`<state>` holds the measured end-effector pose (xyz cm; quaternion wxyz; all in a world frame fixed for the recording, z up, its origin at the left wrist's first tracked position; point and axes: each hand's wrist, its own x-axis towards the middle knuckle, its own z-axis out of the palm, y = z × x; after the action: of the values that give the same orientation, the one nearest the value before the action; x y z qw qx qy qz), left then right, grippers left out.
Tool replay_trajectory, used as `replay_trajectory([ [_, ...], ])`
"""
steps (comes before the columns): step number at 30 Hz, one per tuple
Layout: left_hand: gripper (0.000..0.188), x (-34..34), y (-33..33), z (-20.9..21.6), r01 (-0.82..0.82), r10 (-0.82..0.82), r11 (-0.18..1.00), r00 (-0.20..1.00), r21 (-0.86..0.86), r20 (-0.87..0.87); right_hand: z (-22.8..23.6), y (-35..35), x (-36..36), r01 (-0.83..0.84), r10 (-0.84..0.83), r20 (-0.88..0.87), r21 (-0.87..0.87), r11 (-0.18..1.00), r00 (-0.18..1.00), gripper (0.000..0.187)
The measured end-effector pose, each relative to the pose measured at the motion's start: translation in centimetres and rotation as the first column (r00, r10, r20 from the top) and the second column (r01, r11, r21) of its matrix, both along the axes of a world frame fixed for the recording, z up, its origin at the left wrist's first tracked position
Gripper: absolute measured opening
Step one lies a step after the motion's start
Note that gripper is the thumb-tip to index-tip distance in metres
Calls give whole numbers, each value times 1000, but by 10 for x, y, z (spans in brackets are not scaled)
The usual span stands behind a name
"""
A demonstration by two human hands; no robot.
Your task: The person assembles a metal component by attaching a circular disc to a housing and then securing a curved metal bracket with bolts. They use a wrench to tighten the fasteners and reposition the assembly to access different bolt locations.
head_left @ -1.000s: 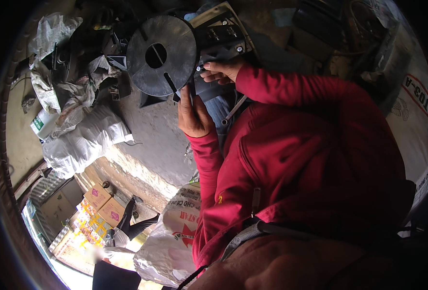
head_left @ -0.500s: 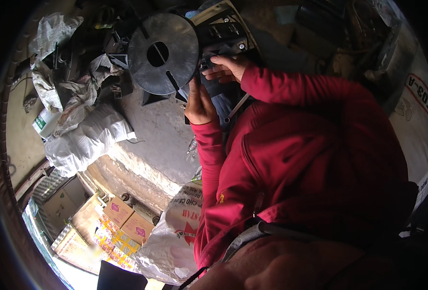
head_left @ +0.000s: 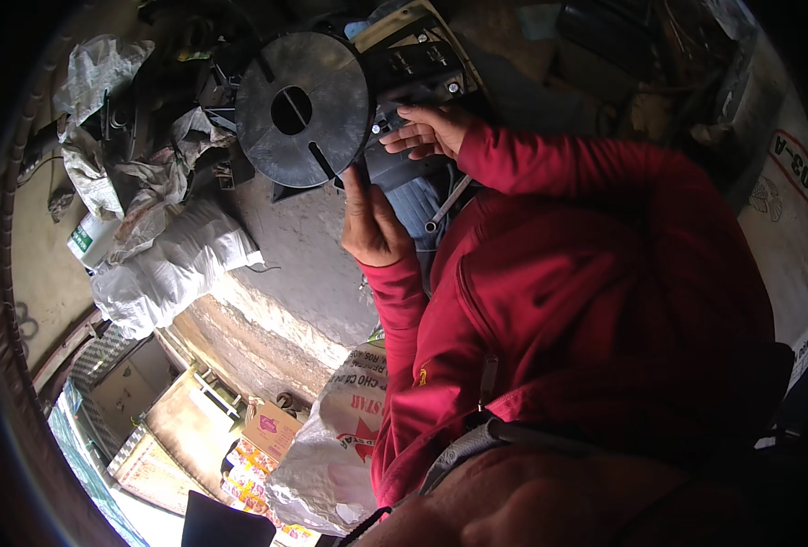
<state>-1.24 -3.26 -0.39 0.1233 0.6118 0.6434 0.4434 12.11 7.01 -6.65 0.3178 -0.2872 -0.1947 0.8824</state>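
Note:
A round dark grey disc (head_left: 340,96), with a hole in its middle and two narrow slots, stands in front of me at the top. My left hand (head_left: 373,228) is just below its lower right edge. The index finger points straight up at the rim and seems to touch it; the other fingers are bent, with nothing visible in them. To the right of the disc, my right hand (head_left: 429,135) has its fingers stretched and apart, holding nothing. Under that hand are dark parts with a bright bolt head. A metal tube (head_left: 450,202) slants below it.
Beyond the disc sits a black framed unit (head_left: 422,66) with bolts. To the left lie a white plastic sack (head_left: 181,264), crumpled bags (head_left: 87,169) and a white container (head_left: 96,241). A printed sack (head_left: 322,465) and a carton (head_left: 272,428) stand at lower left.
My left hand has dropped slightly, and its index finger has straightened toward the rim. My right fingers have spread away from the dark parts beside the disc. The view has shifted a little.

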Motion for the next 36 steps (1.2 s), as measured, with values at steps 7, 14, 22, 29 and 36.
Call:
replay_trajectory([
  [7,47,-9,10,-18,-15,13,1000,949,-5,-314,4,-1,-2,-3,3,3,-48,999,1000,45],
  [14,44,-5,-6,-16,-25,52,991,977,133,-205,-1,2,-2,-5,5,-33,-20,1000,999,45],
  [22,23,-8,50,-31,-45,95,979,964,199,-248,4,-2,-4,27,-26,57,-4,1000,998,50],
  [29,21,1,56,-37,-138,158,984,968,114,-194,2,-2,-3,51,-52,104,11,999,993,49],
  [36,33,11,50,-37,-128,145,981,983,149,-111,-4,-1,-4,59,-60,59,20,998,996,46],
])
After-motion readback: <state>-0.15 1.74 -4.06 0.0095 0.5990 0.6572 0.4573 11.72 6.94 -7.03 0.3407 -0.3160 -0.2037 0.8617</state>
